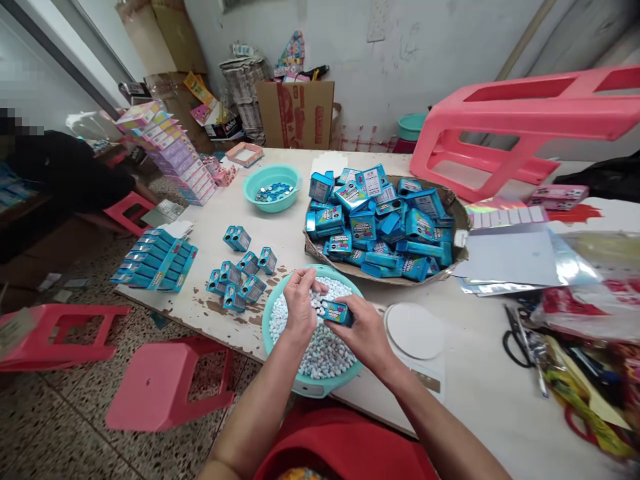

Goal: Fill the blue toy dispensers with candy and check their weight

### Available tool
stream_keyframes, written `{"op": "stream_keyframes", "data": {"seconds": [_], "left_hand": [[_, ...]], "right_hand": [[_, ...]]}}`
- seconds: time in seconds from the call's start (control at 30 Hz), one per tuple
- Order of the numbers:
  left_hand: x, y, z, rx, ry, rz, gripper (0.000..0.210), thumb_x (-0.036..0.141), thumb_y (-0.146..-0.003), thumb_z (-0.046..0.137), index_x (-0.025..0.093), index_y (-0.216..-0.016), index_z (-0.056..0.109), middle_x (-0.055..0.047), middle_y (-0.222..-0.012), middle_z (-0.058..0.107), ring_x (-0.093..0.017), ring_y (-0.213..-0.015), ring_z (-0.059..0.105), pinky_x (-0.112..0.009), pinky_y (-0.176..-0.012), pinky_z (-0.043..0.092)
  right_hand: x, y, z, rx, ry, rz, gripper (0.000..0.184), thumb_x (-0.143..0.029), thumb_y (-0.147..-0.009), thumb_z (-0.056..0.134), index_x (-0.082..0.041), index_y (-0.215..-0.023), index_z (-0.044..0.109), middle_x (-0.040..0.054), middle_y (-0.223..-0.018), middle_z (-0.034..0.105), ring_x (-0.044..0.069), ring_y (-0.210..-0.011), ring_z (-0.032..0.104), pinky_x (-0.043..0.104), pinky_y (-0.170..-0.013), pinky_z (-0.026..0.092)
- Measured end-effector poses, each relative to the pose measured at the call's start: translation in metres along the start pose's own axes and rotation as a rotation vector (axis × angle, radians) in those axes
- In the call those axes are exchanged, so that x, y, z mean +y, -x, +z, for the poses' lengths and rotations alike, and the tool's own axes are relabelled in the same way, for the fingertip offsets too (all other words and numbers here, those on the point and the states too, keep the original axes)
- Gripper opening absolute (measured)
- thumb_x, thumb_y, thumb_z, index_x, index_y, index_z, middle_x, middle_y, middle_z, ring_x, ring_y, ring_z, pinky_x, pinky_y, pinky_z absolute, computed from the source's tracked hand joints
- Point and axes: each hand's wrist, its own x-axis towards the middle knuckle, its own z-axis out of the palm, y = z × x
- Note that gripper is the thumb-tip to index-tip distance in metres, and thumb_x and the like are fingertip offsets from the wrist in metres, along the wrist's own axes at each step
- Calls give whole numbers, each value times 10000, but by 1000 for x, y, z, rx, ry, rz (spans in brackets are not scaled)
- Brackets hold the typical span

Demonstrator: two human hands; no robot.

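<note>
My right hand (366, 333) is wrapped round a small blue tin labelled caramelo macizo (336, 312), tilted on its side over the bowl. Its end faces my left hand (301, 300), whose fingers are curled together close by. White pieces show just under those fingertips, but whether they are in the grip or in the bowl behind is unclear. Below both hands sits a turquoise bowl (267, 319) full of small white candies (327, 353). Several blue tins with a dark round opening (253, 288) stand on the table left of the bowl.
A torn cardboard tray (383, 277) heaped with blue tins lies beyond the bowl. A smaller turquoise bowl (255, 179) holds blue and silvery discs. To the right are a white scale (414, 331), scissors (517, 337) and a pink stool (480, 113). Packed blue tins (156, 260) line the left edge.
</note>
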Motion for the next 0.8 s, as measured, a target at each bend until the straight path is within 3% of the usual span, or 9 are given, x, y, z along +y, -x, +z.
{"op": "stream_keyframes", "data": {"seconds": [0.1, 0.2, 0.57, 0.8], "left_hand": [[-3, -1, 1, -8, -3, -14, 268, 382, -716, 669, 169, -711, 505, 74, -437, 422, -115, -488, 550, -235, -575, 426], [-6, 0, 2, -1, -24, 3, 247, 359, -716, 671, 161, -747, 526, 49, -501, 511, -112, -515, 569, -241, -602, 448], [-3, 2, 9, 11, -30, -6, 250, 377, -733, 652, 166, -788, 529, 35, -575, 553, -89, -485, 541, -212, -530, 442], [8, 3, 13, -102, 23, -8, 257, 396, -788, 596, 164, -874, 528, 11, -629, 574, -117, -555, 587, -234, -566, 474]], "right_hand": [[2, -1, -2, 2, -8, 31, 295, -298, -716, 691, -241, -991, 598, 35, -956, 641, 237, -918, 593, 340, -753, 444], [4, -2, -2, -1, -10, 43, 297, -295, -711, 699, -236, -986, 603, 34, -943, 640, 234, -906, 593, 335, -749, 444], [1, -5, -6, -3, -27, 35, 304, -244, -685, 718, -229, -968, 606, 30, -936, 635, 232, -919, 577, 336, -772, 444], [8, -12, -1, -11, -130, 39, 306, -258, -692, 720, -225, -977, 616, 38, -932, 637, 225, -897, 586, 347, -786, 457]]}}
